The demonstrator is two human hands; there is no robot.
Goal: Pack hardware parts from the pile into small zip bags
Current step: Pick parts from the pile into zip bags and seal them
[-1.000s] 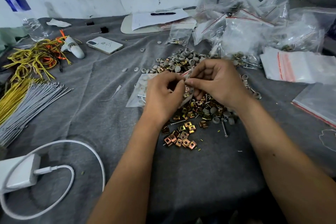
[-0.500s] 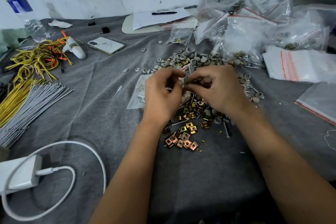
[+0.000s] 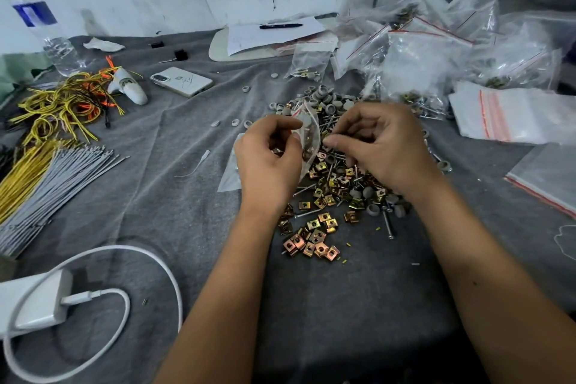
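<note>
1. Head view: the left hand point(image 3: 268, 162) pinches a small clear zip bag point(image 3: 307, 137) with parts inside, holding it upright above the pile of hardware point(image 3: 327, 193) at the middle of the worktop point(image 3: 187, 212).
2. The right hand point(image 3: 383, 146) has its fingers curled just right of the bag's mouth; whether it grips a part cannot be told.
3. Filled bags point(image 3: 436, 72) are heaped far right, with flat empty bags point(image 3: 505, 115) nearer.
4. Yellow and grey wires point(image 3: 40, 171) lie at left, a white charger point(image 3: 34, 302) near left, a phone point(image 3: 182, 82) beyond.
</note>
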